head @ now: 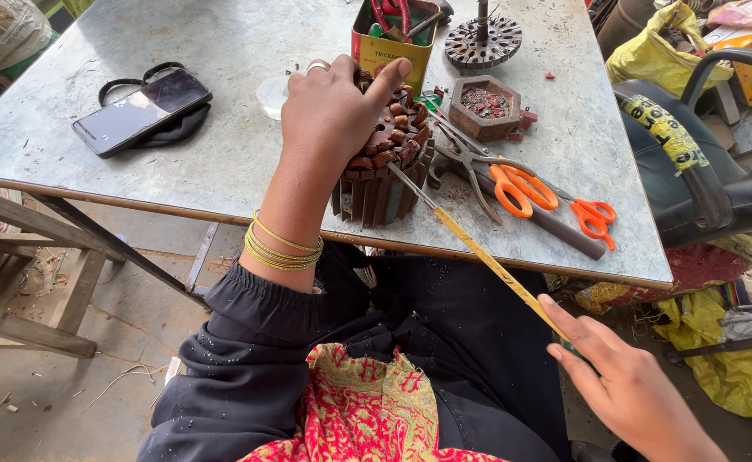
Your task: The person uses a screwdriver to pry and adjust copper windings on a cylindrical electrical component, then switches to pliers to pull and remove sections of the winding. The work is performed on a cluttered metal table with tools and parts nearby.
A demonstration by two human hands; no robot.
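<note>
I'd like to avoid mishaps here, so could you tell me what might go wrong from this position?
The stator sits near the table edge; prying could push it off. The long yellow-handled tool may slip from the windings toward the left hand gripping on top. The right hand holds only its far end, so control looks weak.

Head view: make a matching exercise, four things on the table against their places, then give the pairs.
Things:
1. motor winding core
2. phone
3. orange-handled scissors
4. yellow-handled tool

Places:
A. flat, far left of the table
B. under the left hand
C. held by the right hand, tip at the core
D. flat, right of the core

Pairs: 1-B, 2-A, 3-D, 4-C
</note>
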